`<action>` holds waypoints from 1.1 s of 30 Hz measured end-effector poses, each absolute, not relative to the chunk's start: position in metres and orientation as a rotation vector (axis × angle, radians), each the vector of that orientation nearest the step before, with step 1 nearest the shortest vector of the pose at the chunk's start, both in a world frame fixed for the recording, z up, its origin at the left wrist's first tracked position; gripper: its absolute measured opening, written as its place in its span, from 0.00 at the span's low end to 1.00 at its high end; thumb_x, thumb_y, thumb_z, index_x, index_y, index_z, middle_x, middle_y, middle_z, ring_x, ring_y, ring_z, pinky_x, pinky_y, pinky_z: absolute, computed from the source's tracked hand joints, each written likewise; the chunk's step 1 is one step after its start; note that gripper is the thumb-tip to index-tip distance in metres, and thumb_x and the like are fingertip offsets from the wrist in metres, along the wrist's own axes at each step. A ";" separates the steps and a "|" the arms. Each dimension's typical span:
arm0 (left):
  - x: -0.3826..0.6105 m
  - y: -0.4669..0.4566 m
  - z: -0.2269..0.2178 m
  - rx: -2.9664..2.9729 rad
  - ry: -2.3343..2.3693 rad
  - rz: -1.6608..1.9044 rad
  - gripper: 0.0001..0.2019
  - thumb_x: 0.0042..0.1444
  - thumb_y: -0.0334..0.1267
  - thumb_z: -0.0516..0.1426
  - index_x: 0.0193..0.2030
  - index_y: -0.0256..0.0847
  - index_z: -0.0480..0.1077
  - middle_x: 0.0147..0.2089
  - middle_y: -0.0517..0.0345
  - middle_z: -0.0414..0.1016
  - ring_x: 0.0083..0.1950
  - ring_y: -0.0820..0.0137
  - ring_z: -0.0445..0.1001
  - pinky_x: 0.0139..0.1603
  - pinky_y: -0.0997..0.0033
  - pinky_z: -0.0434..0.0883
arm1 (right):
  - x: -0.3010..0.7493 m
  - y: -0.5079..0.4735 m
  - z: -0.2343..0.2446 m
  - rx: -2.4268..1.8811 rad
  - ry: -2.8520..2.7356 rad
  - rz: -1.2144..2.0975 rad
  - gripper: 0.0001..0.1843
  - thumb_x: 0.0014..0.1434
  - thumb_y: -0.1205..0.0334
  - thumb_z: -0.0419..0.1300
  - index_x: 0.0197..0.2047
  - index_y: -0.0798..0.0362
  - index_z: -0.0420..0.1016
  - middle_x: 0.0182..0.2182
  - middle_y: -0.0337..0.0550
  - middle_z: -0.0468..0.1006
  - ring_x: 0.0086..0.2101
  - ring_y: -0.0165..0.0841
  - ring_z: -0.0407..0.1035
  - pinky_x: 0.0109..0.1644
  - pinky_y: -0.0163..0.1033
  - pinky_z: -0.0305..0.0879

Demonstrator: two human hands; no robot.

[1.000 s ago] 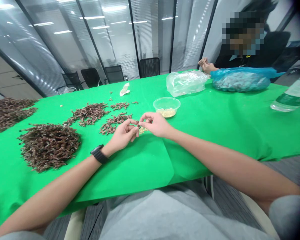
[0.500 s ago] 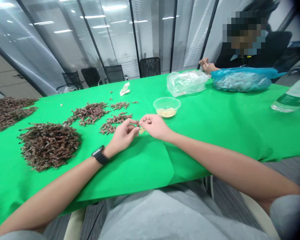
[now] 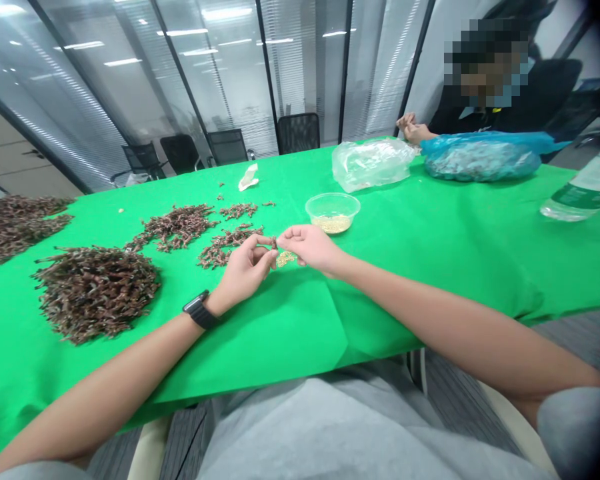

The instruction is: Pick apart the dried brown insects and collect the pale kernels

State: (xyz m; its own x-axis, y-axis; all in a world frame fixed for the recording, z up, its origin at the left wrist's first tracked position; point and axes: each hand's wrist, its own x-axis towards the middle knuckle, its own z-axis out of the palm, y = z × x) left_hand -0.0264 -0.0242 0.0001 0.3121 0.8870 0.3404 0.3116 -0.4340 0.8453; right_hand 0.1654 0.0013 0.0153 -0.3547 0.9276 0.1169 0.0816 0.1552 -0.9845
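Observation:
My left hand pinches a small brown dried piece between thumb and fingertips, and a black watch sits on that wrist. My right hand reaches in from the other side, its fingertips right beside the piece. Whether they grip it is hidden. Just below lies a little heap of tan seeds. Left of my hands spread loose heaps of spiky dried brown pieces, with a large pile further out. A clear plastic bowl holds tan seeds.
A green cloth covers the table. At the far side lie a clear plastic bag and a full blue bag, with a co-worker's hands behind them. A water bottle lies at right. Black chairs stand along a glass wall.
Both hands have risen slightly, away from the seed heap, which now shows fully below them. The fingertips stay together around the small brown piece.

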 end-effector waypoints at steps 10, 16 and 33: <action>-0.024 -0.025 0.007 1.650 0.963 1.054 0.24 0.58 0.56 0.63 0.46 0.37 0.66 0.26 0.62 0.74 0.18 0.79 0.63 0.18 0.78 0.57 | 0.180 0.005 0.009 -0.808 -2.331 -0.152 0.15 0.71 0.60 0.51 0.45 0.57 0.78 0.33 0.47 0.78 0.35 0.35 0.68 0.39 0.38 0.55; -0.023 -0.026 0.007 1.635 0.970 1.048 0.23 0.60 0.56 0.62 0.44 0.36 0.67 0.26 0.61 0.75 0.18 0.80 0.63 0.19 0.78 0.58 | 0.179 0.004 0.011 -0.768 -2.479 -0.434 0.16 0.72 0.64 0.49 0.39 0.59 0.75 0.31 0.50 0.78 0.35 0.37 0.69 0.36 0.40 0.54; -0.028 -0.027 -0.002 2.047 0.974 1.115 0.14 0.66 0.47 0.58 0.49 0.39 0.66 0.30 0.60 0.77 0.23 0.77 0.68 0.24 0.77 0.63 | 0.171 -0.005 0.006 -0.767 -2.225 0.036 0.09 0.64 0.66 0.54 0.30 0.54 0.69 0.23 0.38 0.68 0.27 0.29 0.61 0.34 0.36 0.52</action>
State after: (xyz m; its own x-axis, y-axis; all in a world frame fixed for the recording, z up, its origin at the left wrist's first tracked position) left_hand -0.0277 -0.0271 -0.0017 0.3762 0.8224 0.4268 0.3131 -0.5464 0.7768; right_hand 0.1710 -0.0047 0.0058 -0.5243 0.5364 0.6613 0.5147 0.8183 -0.2557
